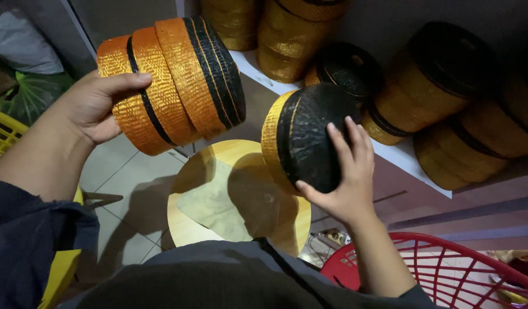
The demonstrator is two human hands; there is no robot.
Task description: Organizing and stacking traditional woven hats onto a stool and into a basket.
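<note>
No packages, labels, signs or screens in view; only woven orange, gold and black round caps, held and stacked on shelf.

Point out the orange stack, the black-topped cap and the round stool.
orange stack (178, 80), head view, middle band.
black-topped cap (309, 129), head view, black top.
round stool (218, 189), head view, bare seat.

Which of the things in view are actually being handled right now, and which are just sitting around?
In hand:
- stack of orange caps, held by the left hand
- gold and black cap, held by the right hand

Lying about:
- caps on the white shelf
- round wooden stool
- red plastic basket
</note>
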